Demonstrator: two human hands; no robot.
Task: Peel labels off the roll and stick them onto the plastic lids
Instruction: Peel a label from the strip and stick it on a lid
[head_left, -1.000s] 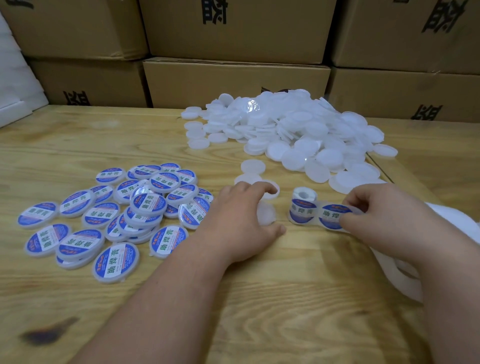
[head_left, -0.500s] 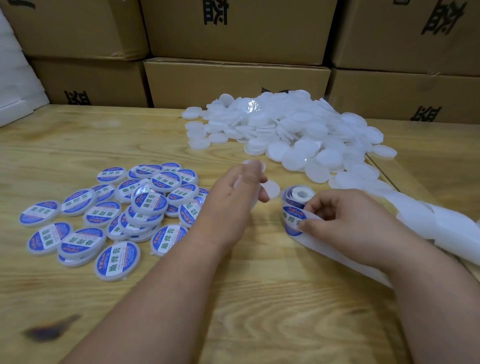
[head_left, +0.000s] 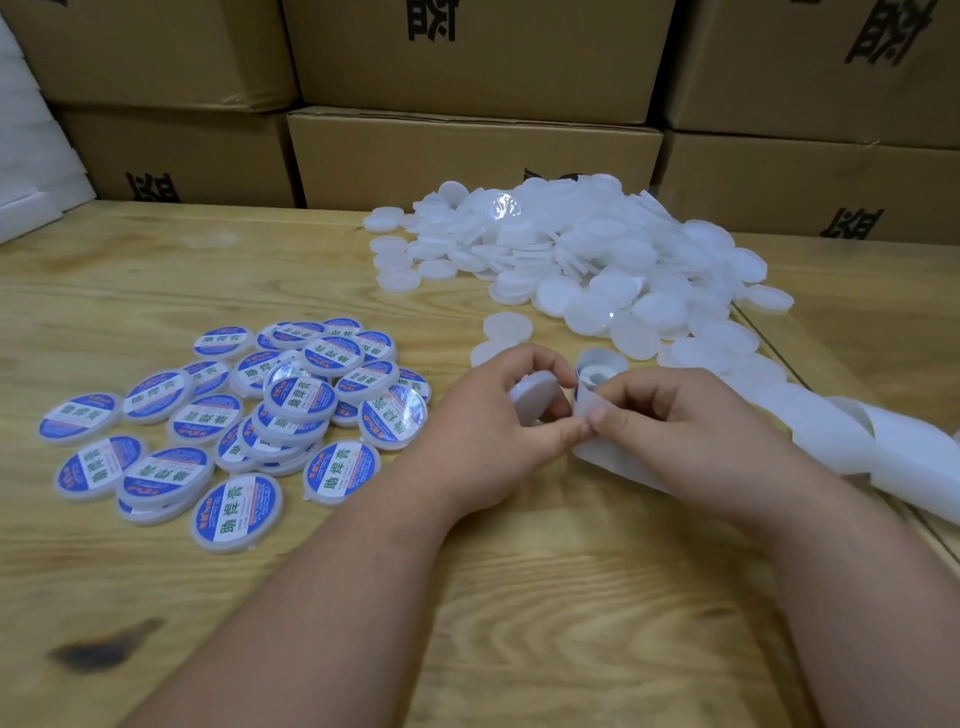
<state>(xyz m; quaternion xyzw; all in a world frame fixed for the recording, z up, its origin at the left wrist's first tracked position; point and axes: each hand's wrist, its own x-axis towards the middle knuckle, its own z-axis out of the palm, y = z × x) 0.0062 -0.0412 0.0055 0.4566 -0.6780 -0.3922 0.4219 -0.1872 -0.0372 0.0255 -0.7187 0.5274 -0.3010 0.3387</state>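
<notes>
From the head camera, the left hand (head_left: 483, 431) holds a blank white plastic lid (head_left: 532, 397) tilted on edge, fingers curled over its top and thumb beneath. Its thumb tip meets the right hand (head_left: 675, 441) at the label roll (head_left: 597, 374), which stands on the wooden table (head_left: 519, 597) just behind the fingertips. The right hand's thumb and forefinger pinch the white backing strip (head_left: 613, 457) where it comes off the roll — whether a label is caught between them cannot be told. The used backing (head_left: 857, 441) trails away to the right across the table, curling near the edge.

Behind the hands lies a large heap of blank lids (head_left: 597, 260), with two loose ones (head_left: 506, 327) just beyond the left hand's knuckles. To the left, well apart from the heap, sits a spread of labelled lids (head_left: 291, 405) — blue and white faces up, several overlapping. Cardboard boxes (head_left: 467, 156) are stacked along the table's far side.
</notes>
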